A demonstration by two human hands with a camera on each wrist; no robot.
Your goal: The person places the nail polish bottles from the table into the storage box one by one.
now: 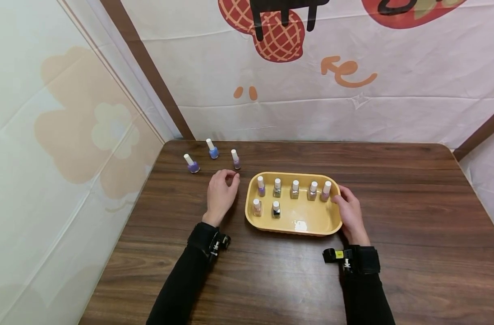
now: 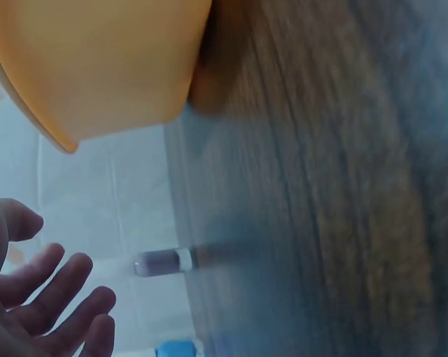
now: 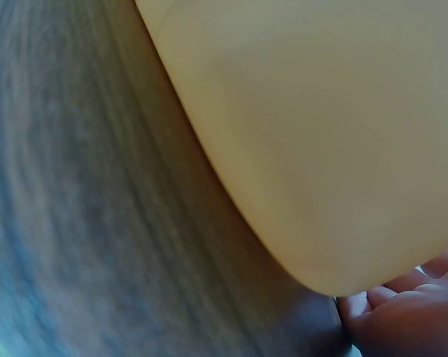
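Observation:
My left hand (image 1: 222, 194) is over the table between the yellow tray and three loose nail polish bottles, fingers loosely bent and holding nothing. Nearest to it stands a lilac nail polish bottle (image 1: 236, 163) with a white cap; the left wrist view shows a gap between the fingertips and that bottle (image 2: 163, 262). My right hand (image 1: 350, 214) grips the right end of the tray (image 1: 311, 219), thumb at the rim and fingers around the outside. Inside the tray, several small bottles form a back row, while a pinkish bottle (image 1: 257, 208) and a dark one (image 1: 276, 211) stand in front.
A purple bottle (image 1: 193, 167) and a blue bottle (image 1: 214, 152) stand at the back left of the wooden table (image 1: 417, 203). Printed cloth (image 1: 295, 117) hangs behind the table's back edge, and another cloth wall (image 1: 68, 180) runs along the left.

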